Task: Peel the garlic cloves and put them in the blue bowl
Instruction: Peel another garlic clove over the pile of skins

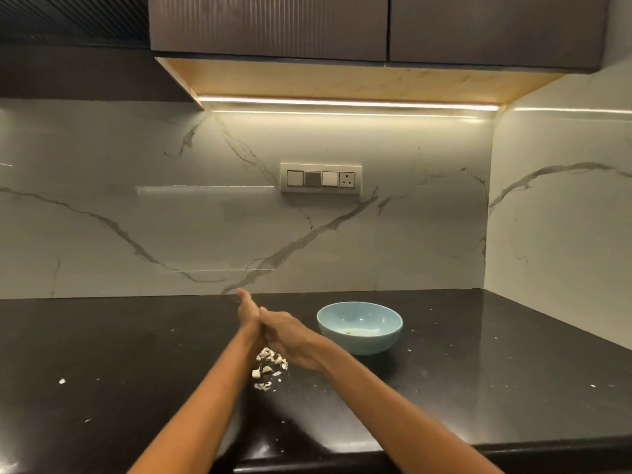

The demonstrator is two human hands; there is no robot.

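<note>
Garlic cloves and papery white skins (268, 366) lie in a small heap on the glossy black stone table (461, 354), below the hands. Likely light, firm, slippery once peeled; best pinched at the ends. Left hand (247, 311) and right hand (287, 331) pressed palm to palm, fingers straight; anything between them hidden. Pale blue ceramic bowl (359, 342) just right of the hands: a few pale bits inside, too small to identify.

We press our left hand (247, 314) and right hand (289, 338) together, palm to palm, fingers straight, above the black countertop (102, 354). Under our wrists lies a small heap of garlic skins and cloves (268, 366). The blue bowl (359, 327) stands just to the right, a few pale bits inside.
</note>
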